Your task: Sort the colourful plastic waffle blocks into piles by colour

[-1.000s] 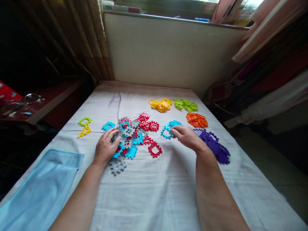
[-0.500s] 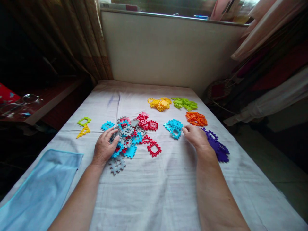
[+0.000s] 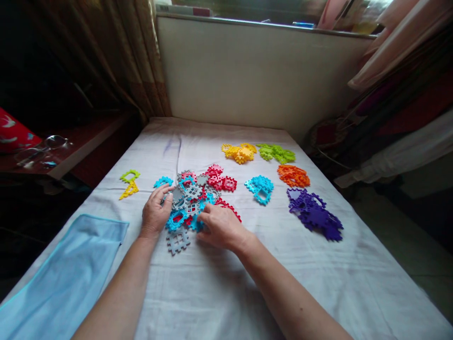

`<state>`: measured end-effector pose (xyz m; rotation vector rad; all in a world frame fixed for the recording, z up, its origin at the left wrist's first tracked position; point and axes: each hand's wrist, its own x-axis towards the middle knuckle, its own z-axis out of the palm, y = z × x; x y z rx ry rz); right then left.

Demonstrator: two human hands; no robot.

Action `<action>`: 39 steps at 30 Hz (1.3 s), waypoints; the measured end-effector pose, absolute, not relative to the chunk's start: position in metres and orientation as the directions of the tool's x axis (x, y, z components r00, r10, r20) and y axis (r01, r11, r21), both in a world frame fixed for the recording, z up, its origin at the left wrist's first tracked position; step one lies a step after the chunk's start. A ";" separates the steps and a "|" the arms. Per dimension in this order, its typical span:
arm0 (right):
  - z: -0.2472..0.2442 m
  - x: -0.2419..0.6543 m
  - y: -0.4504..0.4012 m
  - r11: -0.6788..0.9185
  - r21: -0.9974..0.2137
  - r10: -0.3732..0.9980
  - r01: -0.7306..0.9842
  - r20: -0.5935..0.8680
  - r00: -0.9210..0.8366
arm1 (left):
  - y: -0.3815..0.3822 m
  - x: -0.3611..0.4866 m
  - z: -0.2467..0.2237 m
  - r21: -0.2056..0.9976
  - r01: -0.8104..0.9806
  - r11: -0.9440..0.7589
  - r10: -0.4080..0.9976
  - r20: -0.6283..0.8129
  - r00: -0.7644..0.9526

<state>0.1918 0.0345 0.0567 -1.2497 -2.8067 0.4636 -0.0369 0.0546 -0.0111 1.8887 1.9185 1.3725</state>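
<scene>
A mixed heap of grey, blue and red toothed plastic pieces (image 3: 193, 191) lies on the white cloth. At its left edge rests my left hand (image 3: 156, 211), fingers apart, touching the pieces and holding none. My right hand (image 3: 219, 226) is at the heap's front right, fingers closed on a blue piece (image 3: 196, 224) that they partly hide. A grey window piece (image 3: 178, 241) lies in front of the heap. To the right are separate piles: blue (image 3: 261, 188), orange (image 3: 293, 175), purple (image 3: 316, 215), yellow (image 3: 239, 153) and green (image 3: 276, 153).
A green piece (image 3: 130, 175) and a yellow piece (image 3: 129, 189) lie left of the heap. A light blue cloth (image 3: 67, 264) covers the front left. Glasses (image 3: 56, 141) sit on a dark side table (image 3: 81, 151). Behind stands a pale panel (image 3: 262, 75).
My right hand has moved left from the separate blue pile to the mixed heap and closed on a blue piece there. My left hand has stayed at the heap. The view has shifted slightly.
</scene>
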 end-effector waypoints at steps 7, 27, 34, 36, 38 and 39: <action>0.055 0.185 0.033 0.646 -0.190 0.734 0.740 -0.111 -0.670 | 0.054 -0.040 -0.010 0.774 0.623 -0.114 0.827 0.421 -0.373; 0.049 0.314 0.100 -0.215 -0.501 0.964 0.838 0.031 0.266 | 0.054 -0.037 -0.007 0.783 0.617 -0.086 0.834 0.395 -0.386; 0.054 0.322 0.095 -0.267 -0.379 0.952 0.886 0.036 0.302 | 0.053 -0.039 -0.007 0.776 0.628 -0.058 0.834 0.384 -0.397; 0.060 0.313 0.091 -0.205 -0.378 0.963 0.903 0.087 0.254 | 0.053 -0.038 -0.007 0.773 0.631 -0.066 0.838 0.386 -0.385; 0.065 0.292 0.085 -0.067 -0.415 0.981 0.907 0.138 0.135 | 0.053 -0.037 -0.006 0.762 0.643 -0.075 0.843 0.393 -0.368; 0.067 0.279 0.081 0.039 -0.441 0.987 0.897 0.157 0.034 | 0.053 -0.036 -0.006 0.756 0.650 -0.081 0.844 0.399 -0.359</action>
